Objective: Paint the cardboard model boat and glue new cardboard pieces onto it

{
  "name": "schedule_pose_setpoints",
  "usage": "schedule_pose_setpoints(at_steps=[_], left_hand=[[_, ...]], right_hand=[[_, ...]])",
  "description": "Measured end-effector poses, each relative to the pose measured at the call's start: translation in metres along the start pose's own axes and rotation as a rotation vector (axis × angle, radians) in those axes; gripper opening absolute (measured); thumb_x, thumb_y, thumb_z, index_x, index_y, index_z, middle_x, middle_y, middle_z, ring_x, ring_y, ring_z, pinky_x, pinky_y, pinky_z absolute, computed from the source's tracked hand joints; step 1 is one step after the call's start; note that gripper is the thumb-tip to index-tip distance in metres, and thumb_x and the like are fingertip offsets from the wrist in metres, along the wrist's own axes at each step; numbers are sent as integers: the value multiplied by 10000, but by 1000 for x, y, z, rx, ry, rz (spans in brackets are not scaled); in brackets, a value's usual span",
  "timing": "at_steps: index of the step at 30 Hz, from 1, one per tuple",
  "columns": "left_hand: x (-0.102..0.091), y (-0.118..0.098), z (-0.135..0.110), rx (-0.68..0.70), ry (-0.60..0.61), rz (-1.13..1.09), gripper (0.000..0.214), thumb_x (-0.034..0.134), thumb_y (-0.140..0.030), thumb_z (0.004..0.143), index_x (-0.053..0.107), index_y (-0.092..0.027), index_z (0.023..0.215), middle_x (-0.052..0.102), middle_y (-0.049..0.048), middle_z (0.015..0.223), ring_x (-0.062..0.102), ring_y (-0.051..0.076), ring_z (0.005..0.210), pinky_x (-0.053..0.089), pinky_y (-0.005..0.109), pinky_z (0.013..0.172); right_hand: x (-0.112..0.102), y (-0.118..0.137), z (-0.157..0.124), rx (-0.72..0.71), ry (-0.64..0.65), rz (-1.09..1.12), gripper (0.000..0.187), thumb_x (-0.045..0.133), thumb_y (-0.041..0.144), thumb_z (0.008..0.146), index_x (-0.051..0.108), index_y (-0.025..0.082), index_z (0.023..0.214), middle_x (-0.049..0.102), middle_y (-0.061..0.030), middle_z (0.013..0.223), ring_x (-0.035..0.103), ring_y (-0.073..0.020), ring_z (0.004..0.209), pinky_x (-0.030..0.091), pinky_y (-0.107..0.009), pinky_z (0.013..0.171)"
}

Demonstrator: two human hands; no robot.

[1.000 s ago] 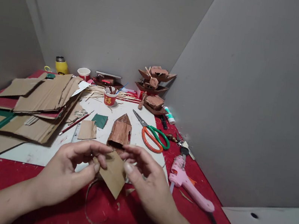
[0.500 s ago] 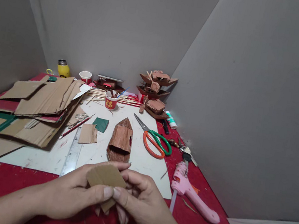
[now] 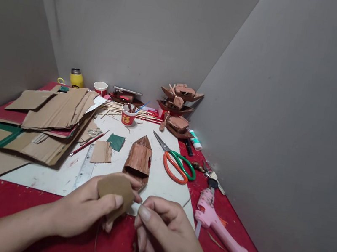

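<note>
My left hand is closed round a small piece of brown cardboard, thumb on top and fingers beneath. Just to its right, my right hand is apart from the cardboard, with thumb and forefinger pinched together. Whatever lies between those fingertips is too small to make out. Beyond both hands rests a brown-painted model boat with a curved roof, its near end partly hidden by my left fingers. Scissors with green and orange handles lie to the boat's right.
A pink glue gun lies at right. Left are stacked cardboard sheets, a ruler, a pencil, a cardboard offcut and a green piece. A red cup, wooden sticks and finished boats stand behind.
My right hand has let go of the cardboard and moved right, away from it. The cardboard is turned and stays in my left hand. The whole view has shifted slightly.
</note>
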State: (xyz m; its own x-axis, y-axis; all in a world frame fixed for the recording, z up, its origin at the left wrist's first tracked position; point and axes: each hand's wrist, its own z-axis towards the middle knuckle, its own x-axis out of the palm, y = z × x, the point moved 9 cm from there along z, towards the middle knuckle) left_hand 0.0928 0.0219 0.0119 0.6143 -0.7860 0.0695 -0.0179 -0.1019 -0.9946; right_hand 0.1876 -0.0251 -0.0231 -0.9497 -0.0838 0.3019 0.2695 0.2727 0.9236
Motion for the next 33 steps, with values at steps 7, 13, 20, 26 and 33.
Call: schedule_pose_setpoints(at_steps=[7,13,20,26,33], left_hand=[[25,-12,-7,246,90,793,367,398,-166,929,480,-209,1284,682,66,1137,661,186,951,494,261,831],[33,4,-12,263,156,1043,483,428,-198,915,271,-257,1368,635,69,1174,668,236,914,535,359,745],[33,11,-11,171,159,1143,522,423,-192,904,216,-259,1378,618,83,1182,670,265,888,544,406,720],[31,15,-10,89,173,1161,496,415,-230,918,234,-248,1379,610,97,1195,668,256,893,543,386,734],[29,18,-9,48,160,1184,507,412,-216,904,253,-237,1385,608,104,1184,661,256,919,537,383,762]], right_hand=[[23,-9,-3,111,193,24,470,647,595,787,595,131,730,601,18,468,405,-21,257,305,-100,266],[26,-19,-5,161,176,33,522,640,638,758,584,124,684,587,12,452,412,-18,278,293,-89,273],[26,-27,-6,207,133,37,509,661,643,721,566,144,680,587,22,438,412,-23,273,283,-90,267],[28,-24,-6,212,121,22,470,686,598,700,572,143,687,585,29,432,410,-29,261,283,-100,258],[30,-23,-2,207,128,24,376,672,505,720,533,160,662,582,37,423,394,-29,233,272,-99,237]])
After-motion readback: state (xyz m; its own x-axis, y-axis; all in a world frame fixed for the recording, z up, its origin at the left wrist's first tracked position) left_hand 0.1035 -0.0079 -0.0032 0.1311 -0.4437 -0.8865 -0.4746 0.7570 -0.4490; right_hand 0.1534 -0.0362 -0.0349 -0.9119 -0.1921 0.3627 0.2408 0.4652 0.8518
